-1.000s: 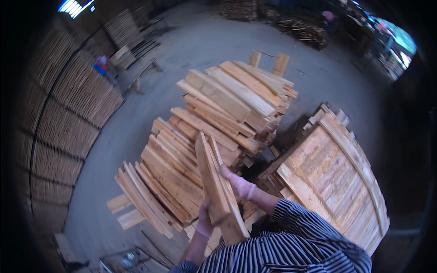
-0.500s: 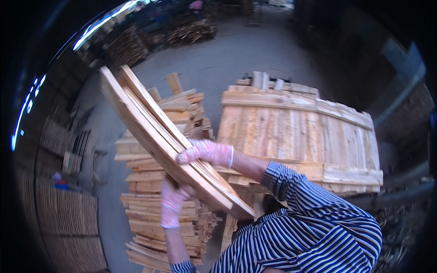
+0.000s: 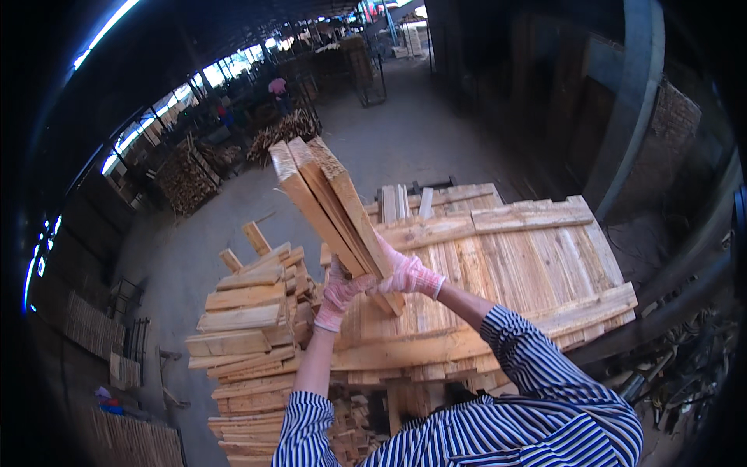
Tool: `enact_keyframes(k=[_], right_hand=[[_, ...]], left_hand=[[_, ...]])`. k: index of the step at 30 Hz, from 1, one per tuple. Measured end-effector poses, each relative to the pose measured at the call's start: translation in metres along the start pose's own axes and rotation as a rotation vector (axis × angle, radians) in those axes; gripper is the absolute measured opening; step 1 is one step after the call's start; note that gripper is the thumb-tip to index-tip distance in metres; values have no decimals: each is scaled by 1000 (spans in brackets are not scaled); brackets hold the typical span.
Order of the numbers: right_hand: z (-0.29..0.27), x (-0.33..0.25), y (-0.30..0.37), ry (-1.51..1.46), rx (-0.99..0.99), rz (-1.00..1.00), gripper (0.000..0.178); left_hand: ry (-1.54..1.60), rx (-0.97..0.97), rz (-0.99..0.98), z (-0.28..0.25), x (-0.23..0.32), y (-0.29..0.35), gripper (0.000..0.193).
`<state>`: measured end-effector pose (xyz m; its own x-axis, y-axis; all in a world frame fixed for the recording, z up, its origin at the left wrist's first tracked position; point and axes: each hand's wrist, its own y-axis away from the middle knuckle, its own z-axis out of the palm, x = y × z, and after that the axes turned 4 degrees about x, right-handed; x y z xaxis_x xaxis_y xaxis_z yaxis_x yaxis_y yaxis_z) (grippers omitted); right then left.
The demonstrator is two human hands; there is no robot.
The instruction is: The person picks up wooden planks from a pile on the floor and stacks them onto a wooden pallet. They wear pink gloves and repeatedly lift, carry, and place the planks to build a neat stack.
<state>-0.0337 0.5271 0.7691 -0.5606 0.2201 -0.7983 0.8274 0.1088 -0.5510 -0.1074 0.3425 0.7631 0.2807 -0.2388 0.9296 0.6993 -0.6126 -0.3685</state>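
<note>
A bundle of several long wooden boards is held up on a tilt between my two gloved hands. My left hand, in a pink and white knit glove, is closed round the bundle's left side near its lower end. My right hand, gloved alike, grips the same boards from the right. Just under the bundle lies a wide layer of side-by-side planks, with crosswise boards along its far and near edges. The fingertips behind the boards are partly hidden.
To the left stands a tall, uneven stack of loose boards. Short pale pieces lie at the plank layer's far edge. Scrap wood is heaped on the floor farther off, near a person in pink. Dark debris fills the right side.
The bundle has swung from over the left stack to the right and is steeper, with its lower end over the plank layer. Both hands moved with it, and my view has tipped up.
</note>
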Motion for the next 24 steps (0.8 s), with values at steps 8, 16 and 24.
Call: enact_keyframes(k=[8, 16, 24], right_hand=[[-40, -28, 10, -328, 162, 304, 131], [-56, -53, 84, -184, 505, 897, 114], [-85, -21, 157, 1002, 385, 1303, 101]], left_hand=[[-73, 53, 207, 47, 7, -33, 48], [-231, 293, -745, 75, -3, -17, 78], [-1168, 325, -834, 45, -90, 15, 123]])
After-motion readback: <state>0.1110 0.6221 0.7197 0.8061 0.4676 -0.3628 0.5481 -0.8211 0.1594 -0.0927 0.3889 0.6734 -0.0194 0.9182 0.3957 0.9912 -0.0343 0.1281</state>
